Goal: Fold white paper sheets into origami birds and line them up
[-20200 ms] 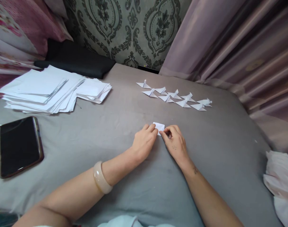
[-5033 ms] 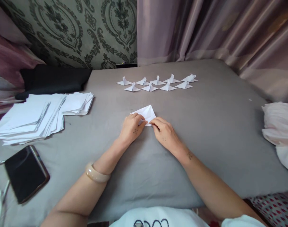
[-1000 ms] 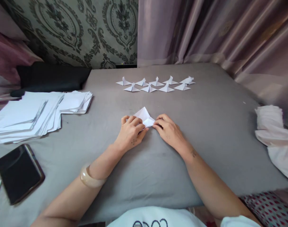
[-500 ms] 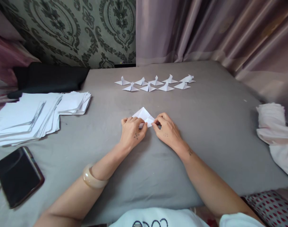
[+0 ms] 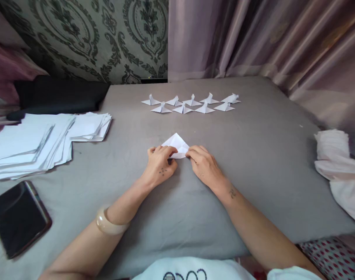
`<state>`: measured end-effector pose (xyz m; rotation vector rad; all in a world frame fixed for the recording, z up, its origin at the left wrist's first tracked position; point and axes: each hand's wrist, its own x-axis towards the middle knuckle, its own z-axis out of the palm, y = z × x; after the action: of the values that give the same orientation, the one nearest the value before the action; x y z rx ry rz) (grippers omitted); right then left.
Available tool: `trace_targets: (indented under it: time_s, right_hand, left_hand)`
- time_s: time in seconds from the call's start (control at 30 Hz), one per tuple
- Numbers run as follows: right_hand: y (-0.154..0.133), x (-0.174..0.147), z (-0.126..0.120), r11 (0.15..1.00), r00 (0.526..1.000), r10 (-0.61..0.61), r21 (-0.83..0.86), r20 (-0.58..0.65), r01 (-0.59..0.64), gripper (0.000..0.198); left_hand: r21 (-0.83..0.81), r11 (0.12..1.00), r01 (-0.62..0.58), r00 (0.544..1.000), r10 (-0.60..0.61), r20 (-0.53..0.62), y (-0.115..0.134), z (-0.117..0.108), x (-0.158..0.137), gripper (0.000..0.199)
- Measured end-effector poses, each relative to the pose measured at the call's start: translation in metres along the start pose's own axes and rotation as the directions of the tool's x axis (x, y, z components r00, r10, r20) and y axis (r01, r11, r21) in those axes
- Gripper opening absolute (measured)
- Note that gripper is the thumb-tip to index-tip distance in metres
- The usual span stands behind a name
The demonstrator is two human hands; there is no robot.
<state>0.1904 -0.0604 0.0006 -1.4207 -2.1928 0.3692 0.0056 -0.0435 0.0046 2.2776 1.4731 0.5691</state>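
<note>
"If you begin at the near edge of the worktop, what lies about?"

"The wearer's white shirt at the middle, spotted fabric below the right corner and, toward the left corner, a dark-screened phone. A crumpled white cloth sits along the right edge."

"And the hands?"

"Both near the middle. The left hand, with a pale bangle on its arm, lays its fingers over the left side of a folded sheet, thumb apart; whether they grip it, I cannot tell. The right hand has its fingers narrow, pinching the right corner."

"How does that sheet look?"

"White and creased, with a peak pointing at the far edge; the hands hide its side corners. It lies on the grey cloth covering the worktop."

"Farther on?"

"Uneven paper stacks by the left edge, with a black bundle behind them at the far left corner. Nine paper birds stand in two rows near the far edge, well apart from the hands."

"Beyond that?"

"A wall with dark leafy medallions, and mauve curtains to its right."
</note>
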Motion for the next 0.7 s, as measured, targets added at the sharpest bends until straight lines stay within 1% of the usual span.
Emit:
trace_targets:
  time_s: [0.1,0.23,0.33,0.4,0.47,0.53,0.57,0.63,0.7]
  right_hand:
    - [-0.003,-0.002,-0.002,0.999,1.0,0.001,-0.043,0.005,0.0,0.029]
    - [-0.005,-0.003,-0.005,0.996,0.999,-0.006,-0.092,0.034,0.009,0.032]
    - [-0.006,-0.003,-0.007,0.994,0.998,0.005,-0.106,0.059,0.002,0.035]
    - [-0.006,-0.002,-0.007,0.995,0.997,0.018,-0.096,0.07,-0.011,0.035]
    - [-0.004,-0.002,-0.007,0.997,0.997,0.031,-0.071,0.077,-0.025,0.036]
    - [-0.003,-0.002,-0.007,0.999,0.996,0.04,-0.036,0.077,-0.038,0.038]
    - [-0.001,-0.002,-0.007,0.999,0.996,0.042,-0.015,0.075,-0.041,0.039]
    - [0.001,-0.002,-0.006,0.999,0.997,0.039,0.029,0.069,-0.041,0.042]
    - [0.004,-0.002,-0.006,0.996,0.997,0.035,0.075,0.065,-0.04,0.042]
  left_hand:
    - [0.049,0.998,-0.041,0.999,0.041,0.013,-0.002,-0.001,-0.001,0.033]
    - [0.075,0.989,-0.126,0.992,0.128,-0.021,-0.008,0.001,0.0,0.039]
    - [0.078,0.976,-0.203,0.977,0.208,-0.051,-0.008,0.0,0.001,0.037]
    - [0.127,0.96,-0.251,0.958,0.265,-0.112,-0.007,-0.002,0.001,0.034]
    - [0.226,0.945,-0.237,0.934,0.286,-0.215,-0.005,-0.004,0.001,0.028]
    - [0.309,0.937,-0.161,0.917,0.258,-0.305,-0.006,-0.004,0.002,0.031]
    - [0.325,0.937,-0.127,0.913,0.239,-0.33,-0.007,-0.004,0.002,0.033]
    - [0.317,0.94,-0.126,0.918,0.232,-0.323,-0.011,-0.002,0.003,0.028]
    - [0.276,0.939,-0.206,0.924,0.28,-0.262,-0.014,0.001,0.004,0.019]
